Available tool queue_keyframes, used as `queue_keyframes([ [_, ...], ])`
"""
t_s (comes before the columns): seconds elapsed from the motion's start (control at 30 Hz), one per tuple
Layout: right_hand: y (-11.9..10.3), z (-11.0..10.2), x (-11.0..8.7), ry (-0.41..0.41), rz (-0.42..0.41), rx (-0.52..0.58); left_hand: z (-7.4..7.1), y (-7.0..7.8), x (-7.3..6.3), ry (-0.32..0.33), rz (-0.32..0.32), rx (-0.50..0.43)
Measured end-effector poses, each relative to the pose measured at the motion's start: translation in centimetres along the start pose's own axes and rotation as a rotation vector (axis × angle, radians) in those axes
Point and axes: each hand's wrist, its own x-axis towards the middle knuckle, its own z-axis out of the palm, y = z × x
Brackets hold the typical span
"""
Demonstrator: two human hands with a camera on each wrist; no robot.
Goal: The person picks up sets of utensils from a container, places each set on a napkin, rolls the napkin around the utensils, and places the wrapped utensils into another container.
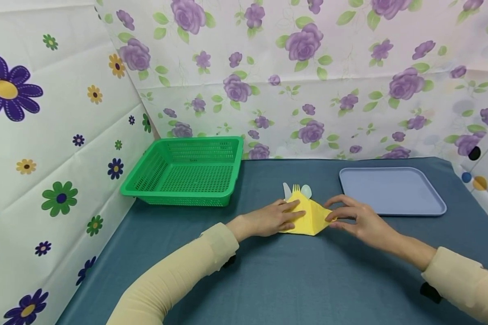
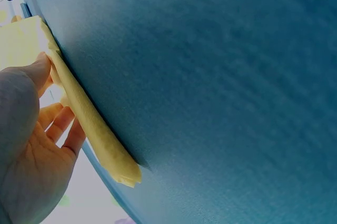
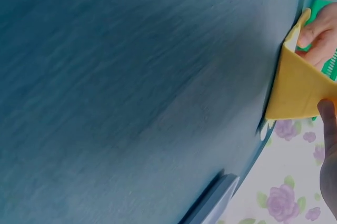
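A yellow napkin lies on the table, folded over a white knife, a yellow fork and a pale spoon; only their upper ends stick out, the rest is hidden. My left hand rests on the napkin's left part with its fingers spread and fairly straight. At the right, my right hand pinches the napkin's pointed corner between thumb and fingers. In the right wrist view this flap of the napkin stands raised from the table.
A green plastic basket stands at the back left of the blue-cloth table. On the back right lies a light blue tray. Flowered cloths hang behind and at the left side.
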Motion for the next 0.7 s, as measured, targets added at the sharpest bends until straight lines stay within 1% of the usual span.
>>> queue_keyframes([
  [0.07, -0.2, 0.2, 0.1, -0.001, 0.024, 0.023, 0.0, -0.1, 0.0, 0.002, 0.0, -0.005],
  [0.1, -0.2, 0.3, 0.2, -0.008, 0.044, 0.051, 0.0, -0.1, 0.1, 0.003, -0.001, -0.009],
  [0.2, -0.2, 0.5, 0.3, -0.039, 0.121, 0.189, 0.1, -0.2, 0.1, 0.005, -0.003, -0.031],
  [0.3, 0.1, 0.9, 0.5, -0.051, 0.182, 0.327, 0.1, -0.3, 0.1, 0.008, -0.009, -0.062],
  [0.37, 0.3, 1.1, 0.6, -0.058, 0.209, 0.377, 0.0, -0.3, 0.1, 0.015, -0.008, -0.08],
  [0.43, 0.5, 1.4, 0.7, -0.078, 0.241, 0.386, 0.0, -0.3, 0.1, 0.024, -0.009, -0.095],
  [0.63, 0.5, 1.9, 0.8, -0.192, 0.4, 0.32, 0.0, -0.3, 0.2, 0.036, -0.012, -0.112],
  [0.7, 0.5, 2.0, 0.9, -0.226, 0.417, 0.326, 0.0, -0.3, 0.2, 0.04, -0.023, -0.14],
])
